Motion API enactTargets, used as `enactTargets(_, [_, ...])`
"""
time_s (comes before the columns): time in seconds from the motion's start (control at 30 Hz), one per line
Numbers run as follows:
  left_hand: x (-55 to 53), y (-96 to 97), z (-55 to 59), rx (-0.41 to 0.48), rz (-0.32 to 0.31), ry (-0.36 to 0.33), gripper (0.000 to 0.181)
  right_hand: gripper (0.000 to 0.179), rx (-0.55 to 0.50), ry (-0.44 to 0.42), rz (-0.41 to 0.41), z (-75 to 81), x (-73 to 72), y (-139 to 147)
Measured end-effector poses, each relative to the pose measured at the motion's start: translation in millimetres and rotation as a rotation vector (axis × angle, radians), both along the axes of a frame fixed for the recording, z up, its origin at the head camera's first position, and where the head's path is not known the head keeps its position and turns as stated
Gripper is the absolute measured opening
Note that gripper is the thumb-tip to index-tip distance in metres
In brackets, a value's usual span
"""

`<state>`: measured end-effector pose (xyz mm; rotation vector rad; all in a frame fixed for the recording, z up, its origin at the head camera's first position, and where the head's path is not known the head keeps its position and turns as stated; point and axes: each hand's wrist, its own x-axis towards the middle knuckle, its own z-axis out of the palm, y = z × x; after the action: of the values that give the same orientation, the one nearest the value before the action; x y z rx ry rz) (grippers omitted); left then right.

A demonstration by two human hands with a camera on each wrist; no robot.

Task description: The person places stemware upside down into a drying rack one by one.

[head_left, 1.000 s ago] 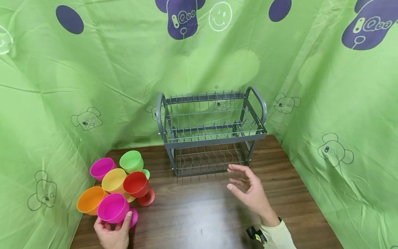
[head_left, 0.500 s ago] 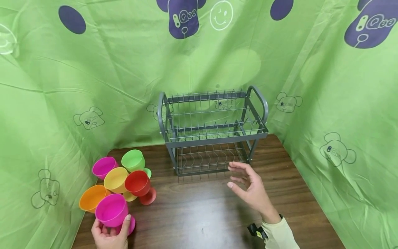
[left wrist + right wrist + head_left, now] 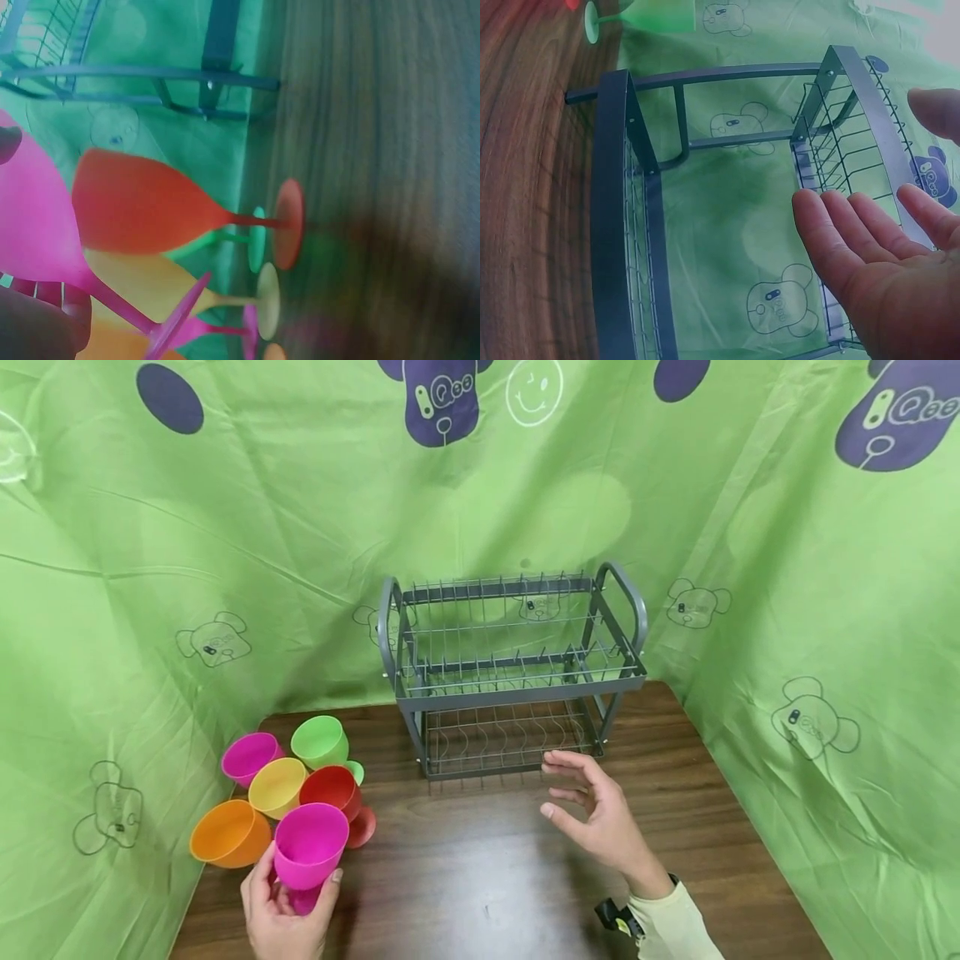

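Note:
My left hand (image 3: 288,914) grips a magenta plastic goblet (image 3: 311,847) by its bowl. In the left wrist view the goblet (image 3: 37,217) is tilted, its foot off the table. Just behind it stands a red goblet (image 3: 330,789), with a yellow goblet (image 3: 277,787), an orange goblet (image 3: 231,835), a green goblet (image 3: 320,741) and a second magenta goblet (image 3: 251,758) grouped around. My right hand (image 3: 603,822) hovers with relaxed fingers in front of the grey two-tier dish rack (image 3: 517,697), holding nothing; the right wrist view shows its spread fingers (image 3: 855,232) near the rack.
The dish rack's lower wire shelf (image 3: 506,743) and upper tray hold no dishes. A wooden table (image 3: 465,860) lies beneath everything. Green patterned cloth (image 3: 300,527) encloses the back and both sides.
My left hand has lifted the front magenta goblet and carried it right, away from the orange goblet and in front of the red one. My right hand has barely moved.

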<state>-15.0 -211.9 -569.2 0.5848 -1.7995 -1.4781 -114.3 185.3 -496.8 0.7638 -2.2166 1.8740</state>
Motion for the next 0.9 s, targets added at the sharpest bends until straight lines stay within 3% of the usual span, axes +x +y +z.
enactTargets(0.27, [-0.9, 6.8, 9.7, -0.265, -0.161, -0.071, 0.100, 0.069, 0.013, 0.029, 0.015, 7.9, 1.5, 0])
enactTargets(0.43, [-6.8, 15.0, 22.9, -0.413, -0.267, -0.089, 0.103, 0.070, 0.043, 0.038, 0.045, 13.6, 1.6, -3])
enactTargets(0.67, [-20.2, 25.5, 45.5, -0.461, -0.449, -0.114, 0.102, 0.073, 0.067, 0.062, 0.072, 18.8, 1.7, -10])
enactTargets(0.77, [-28.0, 30.7, 52.8, -0.485, -0.531, -0.093, 0.100, 0.074, 0.085, 0.067, 0.084, 20.1, 1.9, -14])
enactTargets(0.9, [-40.6, 38.0, 59.0, -0.617, -0.609, 0.009, 0.099, 0.074, 0.118, 0.068, 0.094, 20.9, 2.2, -20])
